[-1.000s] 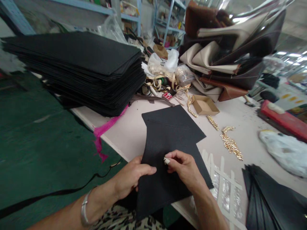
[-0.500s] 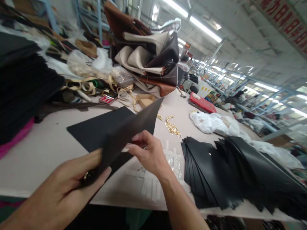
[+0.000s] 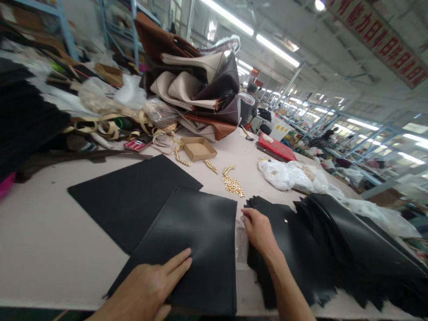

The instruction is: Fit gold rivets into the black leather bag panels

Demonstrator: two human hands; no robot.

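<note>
Stretching beyond the pale table [image 3: 40,249], lights [image 3: 277,50] glow; left hand [image 3: 150,283] flat on black sheet [image 3: 207,240], right hand's [image 3: 261,231] grip unclear.

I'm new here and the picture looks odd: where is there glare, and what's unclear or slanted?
In the head view, the long white ceiling tube lights glow washed-out, and the smooth black sheet under the left hand shows a soft pale sheen; also in the head view, the dark stack at the left edge looks blurred, and the red-lettered banner slants.
</note>
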